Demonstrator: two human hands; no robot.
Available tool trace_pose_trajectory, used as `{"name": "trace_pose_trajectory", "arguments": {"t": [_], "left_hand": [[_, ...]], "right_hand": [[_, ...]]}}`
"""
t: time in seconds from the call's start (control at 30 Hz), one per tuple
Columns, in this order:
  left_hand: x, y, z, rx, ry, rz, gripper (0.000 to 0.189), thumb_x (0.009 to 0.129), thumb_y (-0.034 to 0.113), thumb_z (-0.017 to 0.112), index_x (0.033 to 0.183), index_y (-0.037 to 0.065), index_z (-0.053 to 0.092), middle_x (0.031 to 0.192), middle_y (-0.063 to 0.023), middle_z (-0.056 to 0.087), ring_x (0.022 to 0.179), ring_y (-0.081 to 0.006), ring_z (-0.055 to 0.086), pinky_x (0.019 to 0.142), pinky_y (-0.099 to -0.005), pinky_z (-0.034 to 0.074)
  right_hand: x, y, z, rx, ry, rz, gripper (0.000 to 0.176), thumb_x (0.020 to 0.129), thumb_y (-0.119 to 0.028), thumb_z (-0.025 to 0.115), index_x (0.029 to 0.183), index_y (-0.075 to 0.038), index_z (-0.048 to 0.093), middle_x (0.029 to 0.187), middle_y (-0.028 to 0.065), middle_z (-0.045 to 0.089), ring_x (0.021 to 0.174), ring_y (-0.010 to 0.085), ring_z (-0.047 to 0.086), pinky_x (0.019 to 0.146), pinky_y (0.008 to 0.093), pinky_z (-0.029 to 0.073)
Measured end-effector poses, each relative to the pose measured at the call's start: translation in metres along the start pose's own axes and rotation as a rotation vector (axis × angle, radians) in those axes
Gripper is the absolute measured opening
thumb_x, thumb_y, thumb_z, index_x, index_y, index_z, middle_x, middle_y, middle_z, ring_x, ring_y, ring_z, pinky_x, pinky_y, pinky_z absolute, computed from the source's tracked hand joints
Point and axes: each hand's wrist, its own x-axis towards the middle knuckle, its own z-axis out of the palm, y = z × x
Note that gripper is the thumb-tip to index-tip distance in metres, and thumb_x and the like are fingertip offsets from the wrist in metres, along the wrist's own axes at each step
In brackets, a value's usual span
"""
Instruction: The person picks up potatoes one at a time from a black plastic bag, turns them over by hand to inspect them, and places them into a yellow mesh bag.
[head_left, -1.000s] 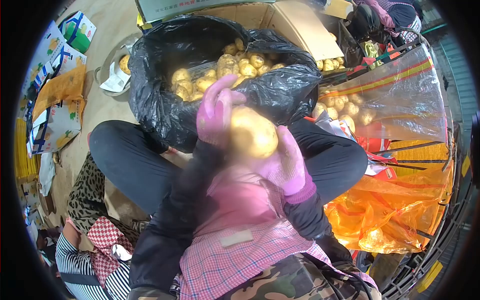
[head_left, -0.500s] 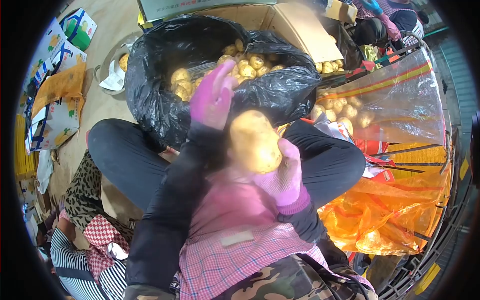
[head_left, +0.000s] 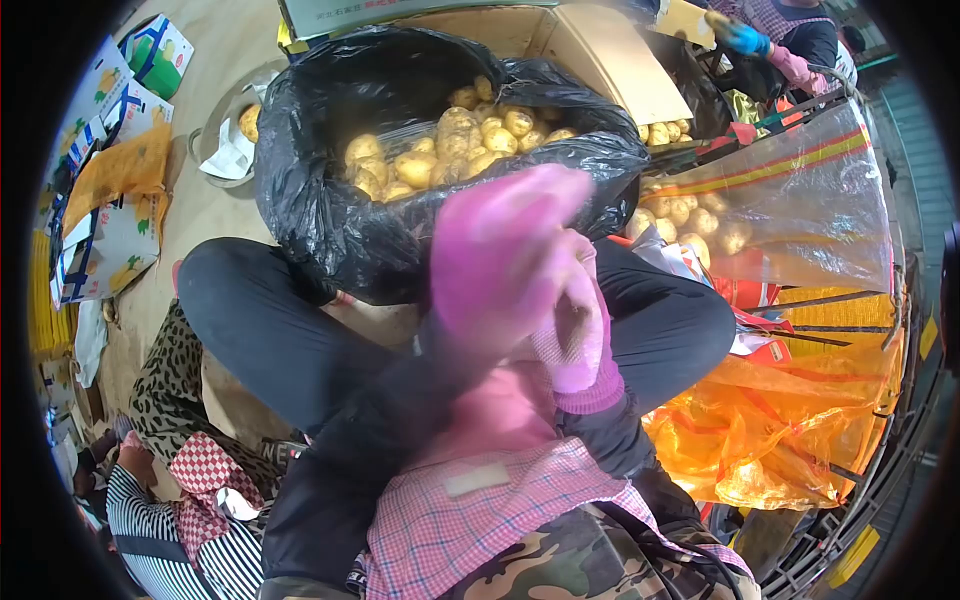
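Observation:
My left hand (head_left: pixel 500 255), in a pink-purple glove, is smeared by motion in front of my lap. It crosses over my right hand (head_left: pixel 580 335), which wears the same kind of glove with curled fingers. What lies between the two hands is hidden; no potato shows there. Just beyond them, a black plastic bag (head_left: pixel 315 225) lines an open cardboard box and holds several yellow potatoes (head_left: pixel 415 168), some with dirt on them.
A clear mesh-like bag (head_left: pixel 810 225) with potatoes hangs on a wire frame at right, above an orange bag (head_left: pixel 780 430). Printed cartons (head_left: pixel 110 250) and a metal basin (head_left: pixel 200 150) stand left. One co-worker sits lower left; another, blue-gloved (head_left: pixel 745 40), is upper right.
My left hand has swung right and down across my right hand. The large potato that my right hand held up is out of sight. The co-worker's blue-gloved hand at upper right has moved.

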Motion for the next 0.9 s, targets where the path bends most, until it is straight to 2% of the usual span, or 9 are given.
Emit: {"name": "trace_pose_trajectory", "arguments": {"t": [0.13, 0.23, 0.3, 0.53, 0.63, 0.7, 0.8, 0.83, 0.9], "left_hand": [[0.011, -0.024, 0.013, 0.255, -0.019, 0.02, 0.035, 0.082, 0.012, 0.063, 0.117, 0.008, 0.064, 0.117, -0.0084, 0.063, 0.102, -0.0239, 0.061, 0.086, -0.0365, 0.047], [0.018, -0.05, 0.008, 0.368, 0.026, -0.042, 0.032, 0.083, 0.008, 0.062, 0.114, 0.007, 0.065, 0.115, -0.0106, 0.064, 0.105, -0.027, 0.06, 0.09, -0.0373, 0.047], [0.019, -0.056, 0.003, 0.346, 0.016, -0.081, 0.03, 0.083, 0.005, 0.061, 0.112, 0.005, 0.066, 0.114, -0.0123, 0.064, 0.106, -0.0289, 0.059, 0.092, -0.0376, 0.046], [-0.002, -0.053, -0.012, 0.27, 0.015, 0.012, 0.036, 0.081, -0.001, 0.061, 0.117, 0.0, 0.063, 0.111, -0.0139, 0.066, 0.1, -0.0255, 0.064, 0.085, -0.036, 0.051], [0.01, -0.013, -0.028, -0.704, 0.095, -0.87, 0.034, 0.092, 0.011, 0.05, 0.125, 0.003, 0.056, 0.115, -0.015, 0.063, 0.108, -0.0231, 0.06, 0.088, -0.0335, 0.049], [0.012, 0.006, -0.039, -1.394, 0.048, -0.912, 0.042, 0.093, 0.025, 0.046, 0.121, -0.004, 0.055, 0.11, -0.0152, 0.065, 0.083, -0.0157, 0.062, 0.07, -0.0266, 0.051], [0.005, 0.016, 0.012, -2.289, -0.373, -0.729, 0.04, 0.097, 0.024, 0.045, 0.124, -0.004, 0.051, 0.119, -0.0175, 0.059, 0.098, -0.0226, 0.06, 0.084, -0.0316, 0.048], [0.006, 0.025, 0.021, -2.377, -0.487, -0.706, 0.039, 0.098, 0.024, 0.045, 0.125, -0.005, 0.05, 0.122, -0.0183, 0.057, 0.102, -0.0249, 0.06, 0.088, -0.0333, 0.048], [-0.008, 0.042, -0.005, -1.84, -0.565, -0.802, 0.046, 0.096, 0.023, 0.048, 0.134, -0.004, 0.043, 0.13, -0.0216, 0.052, 0.116, -0.0306, 0.055, 0.1, -0.0411, 0.044]], "right_hand": [[-0.006, -0.003, 0.009, 0.319, 0.083, 0.45, 0.047, 0.093, -0.011, 0.054, 0.137, -0.006, 0.038, 0.127, 0.0117, 0.049, 0.119, 0.0273, 0.051, 0.093, 0.0378, 0.049], [0.011, -0.03, 0.0, 1.347, 0.209, 0.61, 0.049, 0.09, -0.021, 0.055, 0.134, -0.006, 0.041, 0.13, 0.0148, 0.051, 0.118, 0.031, 0.054, 0.098, 0.0442, 0.047], [0.023, -0.035, -0.005, 1.595, 0.198, 0.739, 0.048, 0.087, -0.026, 0.061, 0.129, -0.007, 0.046, 0.126, 0.0171, 0.054, 0.112, 0.0318, 0.057, 0.092, 0.0456, 0.05], [0.031, -0.031, -0.016, 1.707, 0.104, 0.703, 0.051, 0.084, -0.025, 0.065, 0.128, -0.006, 0.047, 0.127, 0.0175, 0.055, 0.111, 0.0347, 0.058, 0.094, 0.0479, 0.051], [0.03, -0.041, -0.018, 1.663, 0.259, 0.717, 0.048, 0.086, -0.023, 0.063, 0.127, -0.007, 0.047, 0.124, 0.0179, 0.055, 0.11, 0.0342, 0.058, 0.092, 0.0433, 0.051], [0.021, -0.036, -0.015, 1.12, 0.161, 0.436, 0.055, 0.086, -0.024, 0.061, 0.133, -0.004, 0.042, 0.129, 0.0169, 0.051, 0.117, 0.0321, 0.054, 0.097, 0.045, 0.048], [-0.003, -0.014, -0.006, 0.24, 0.141, 0.103, 0.056, 0.086, -0.024, 0.059, 0.135, -0.004, 0.041, 0.131, 0.0176, 0.049, 0.119, 0.0331, 0.052, 0.1, 0.047, 0.044], [-0.008, -0.009, -0.004, 0.112, 0.15, 0.078, 0.056, 0.086, -0.024, 0.058, 0.136, -0.004, 0.041, 0.132, 0.0178, 0.049, 0.12, 0.0334, 0.052, 0.101, 0.0476, 0.043], [-0.012, -0.008, -0.003, 0.252, 0.183, 0.163, 0.057, 0.086, -0.024, 0.057, 0.137, -0.003, 0.04, 0.134, 0.0183, 0.048, 0.121, 0.0341, 0.051, 0.103, 0.0489, 0.04]]}}
